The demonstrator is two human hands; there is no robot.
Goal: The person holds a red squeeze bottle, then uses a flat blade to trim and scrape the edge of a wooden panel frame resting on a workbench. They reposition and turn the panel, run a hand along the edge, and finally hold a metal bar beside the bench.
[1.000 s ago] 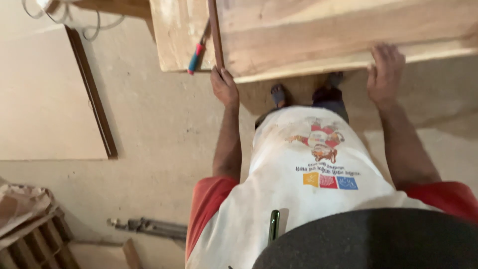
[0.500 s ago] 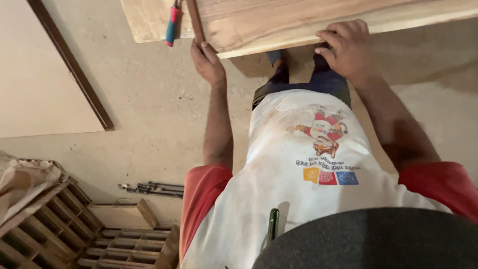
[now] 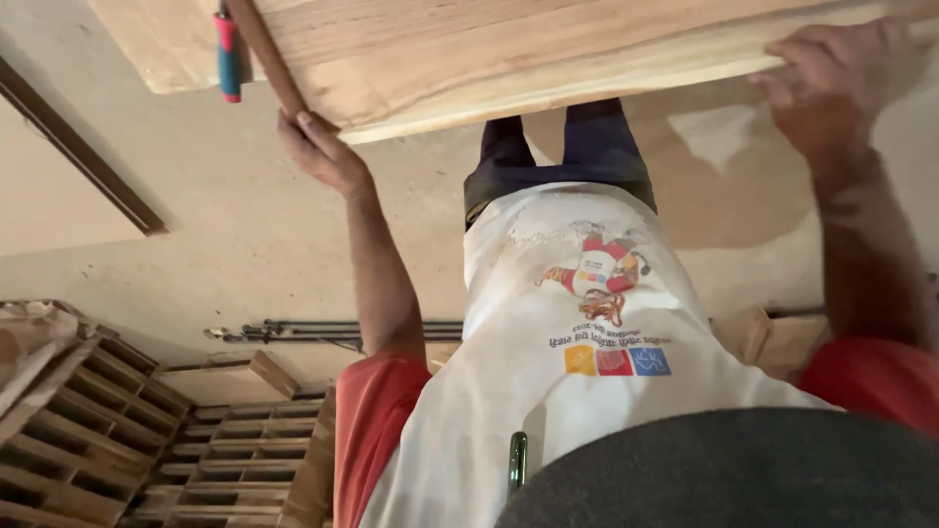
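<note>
A thick pale wooden board point(image 3: 509, 49) lies across the top of the view, its near edge facing me. My left hand point(image 3: 321, 152) grips the board's near left corner, fingers curled under the edge beside a dark wooden strip point(image 3: 266, 54). My right hand point(image 3: 831, 83) rests on top of the board's near edge at the right, fingers bent over it. A tool with a red and blue handle point(image 3: 228, 59) lies on a second pale board point(image 3: 171, 49) just left of the strip.
Below me is a dusty concrete floor point(image 3: 215, 235). Wooden pallet frames point(image 3: 117, 440) stand at the lower left, with metal bar clamps point(image 3: 333, 332) lying behind them. A flat panel with a dark edge point(image 3: 59, 186) lies at the left. A pen point(image 3: 516, 462) sits in my apron.
The view has tilted down and pulled closer, so more pallets show. My right hand slid right along the board's edge. My left hand stays at the corner.
</note>
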